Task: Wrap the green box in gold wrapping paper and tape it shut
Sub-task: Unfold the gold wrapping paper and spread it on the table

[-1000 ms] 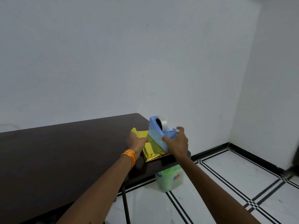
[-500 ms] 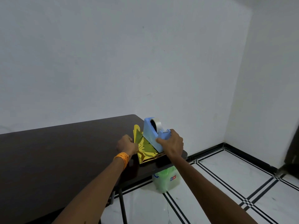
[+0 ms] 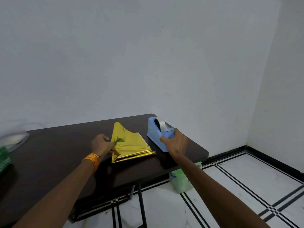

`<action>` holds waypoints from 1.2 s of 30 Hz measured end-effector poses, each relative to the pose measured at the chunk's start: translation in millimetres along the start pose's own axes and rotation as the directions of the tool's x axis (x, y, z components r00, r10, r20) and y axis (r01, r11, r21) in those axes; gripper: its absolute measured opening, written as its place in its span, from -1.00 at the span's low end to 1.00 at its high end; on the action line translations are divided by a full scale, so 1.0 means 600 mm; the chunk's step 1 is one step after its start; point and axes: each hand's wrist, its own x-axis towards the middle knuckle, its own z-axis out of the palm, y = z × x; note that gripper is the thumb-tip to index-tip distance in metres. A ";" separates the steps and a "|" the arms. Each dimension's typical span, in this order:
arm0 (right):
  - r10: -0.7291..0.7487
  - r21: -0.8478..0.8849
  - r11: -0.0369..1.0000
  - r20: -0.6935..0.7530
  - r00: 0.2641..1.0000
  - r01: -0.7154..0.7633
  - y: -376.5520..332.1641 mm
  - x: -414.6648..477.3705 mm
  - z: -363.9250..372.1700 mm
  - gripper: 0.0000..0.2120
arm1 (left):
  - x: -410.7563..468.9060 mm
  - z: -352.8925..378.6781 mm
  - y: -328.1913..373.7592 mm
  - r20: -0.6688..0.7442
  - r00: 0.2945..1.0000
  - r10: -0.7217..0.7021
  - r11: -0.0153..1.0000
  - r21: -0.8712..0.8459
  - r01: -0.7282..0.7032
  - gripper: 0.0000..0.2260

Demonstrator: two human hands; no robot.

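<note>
Left hand (image 3: pixel 102 145) pinches the near left edge of the gold wrapping paper (image 3: pixel 131 145), fingers curled onto the foil. Right hand (image 3: pixel 176 142) grips the cutter end of a blue tape dispenser (image 3: pixel 155 134), fingers wrapped over its low front. The dispenser sits on the dark surface (image 3: pixel 62 155), just to the right of the paper and close to the surface's right end.

The paper lies folded in a rough triangle between the two hands, its far corner lifted. The step appears to be laying out materials before any wrapping. To do it well, the dispenser should rest flat, off the foil and well in from the edge. The left hand should then open the sheet gently, since foil creases easily.

Counted: two hands, one folded gold sheet, one dispenser carrying one tape roll (image 3: pixel 160 123). A blurred green shape (image 3: pixel 4 160) at the far left edge may be the green box, well apart from the paper. One clear container (image 3: pixel 14 137) sits behind it.
</note>
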 end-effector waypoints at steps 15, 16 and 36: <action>-0.172 0.007 0.985 -0.085 0.981 0.173 -0.023 -0.035 0.046 -0.45 | -0.038 -0.036 -0.032 -0.105 0.838 0.535 0.791 0.411 -0.453 -0.52; -0.256 -0.011 0.966 -0.153 0.955 0.257 -0.029 -0.043 0.044 -0.50 | -0.051 -0.028 -0.025 -0.022 0.817 0.576 0.760 0.382 -0.525 -0.55; -0.328 -0.095 0.883 0.577 0.748 0.460 -0.124 -0.037 0.202 -0.73 | -0.019 -0.171 -0.089 -0.306 0.952 -0.001 0.947 -0.306 -0.097 -0.87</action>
